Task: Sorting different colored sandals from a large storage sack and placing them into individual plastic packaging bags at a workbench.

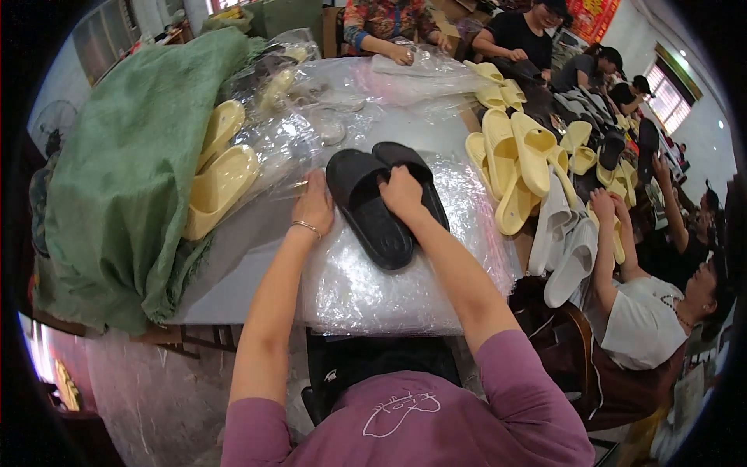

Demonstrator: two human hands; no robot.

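Note:
A pair of black slide sandals lies side by side in front of me, toes pointing away. My right hand is closed on the pair where the two meet, its fingertips partly hidden at the foot openings. Beneath the sandals is a thick stack of clear plastic bags. My left hand rests flat at the left edge of that stack, fingers stretched forward beside the left sandal. Against those fingers lies loose clear film, and I see nothing gripped there.
Yellow slides in clear plastic lie left, beside a green woven sack. Yellow slides and white slides are heaped along the right. Several people sit around the table, one close by in a white shirt.

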